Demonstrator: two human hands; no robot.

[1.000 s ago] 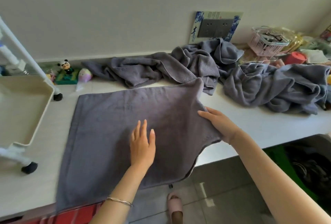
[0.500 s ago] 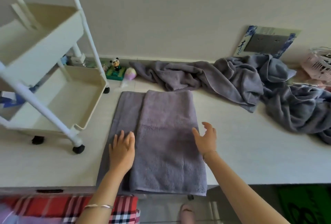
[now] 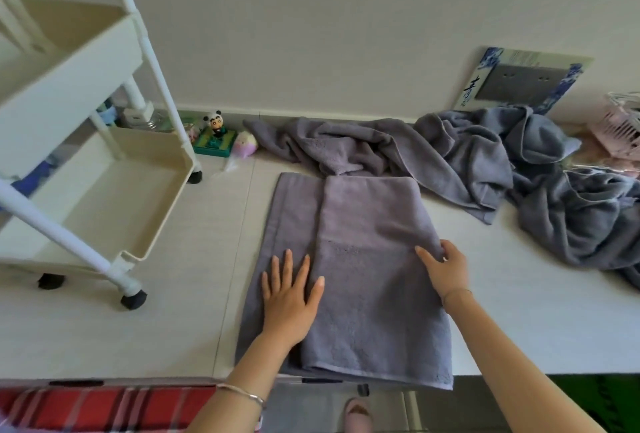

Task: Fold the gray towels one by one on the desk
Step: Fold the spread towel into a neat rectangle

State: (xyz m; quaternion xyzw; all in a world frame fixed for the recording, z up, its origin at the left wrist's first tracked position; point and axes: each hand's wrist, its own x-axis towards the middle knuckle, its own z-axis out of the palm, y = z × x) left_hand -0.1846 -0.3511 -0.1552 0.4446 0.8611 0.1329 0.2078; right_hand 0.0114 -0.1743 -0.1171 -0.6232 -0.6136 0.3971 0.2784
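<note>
A gray towel (image 3: 367, 224) lies partly folded in the middle of the white desk (image 3: 173, 311), its right part laid over the left, its near edge hanging past the desk's front. My left hand (image 3: 289, 297) rests flat with fingers spread on the towel's left strip beside the fold line. My right hand (image 3: 445, 268) grips the towel's right folded edge with fingers curled on it. A heap of crumpled gray towels (image 3: 467, 162) lies behind and to the right.
A white wheeled cart (image 3: 86, 141) with tray shelves stands on the desk's left. Small toys (image 3: 218, 136) sit by the wall. A pink basket (image 3: 620, 127) and a framed wall socket (image 3: 519, 82) are at the right. A plaid cloth (image 3: 86, 408) is below the desk's edge.
The towel went from spread wide to folded over leftward. Since half a second ago my right hand has come down onto the towel's right edge; my left hand stays pressed.
</note>
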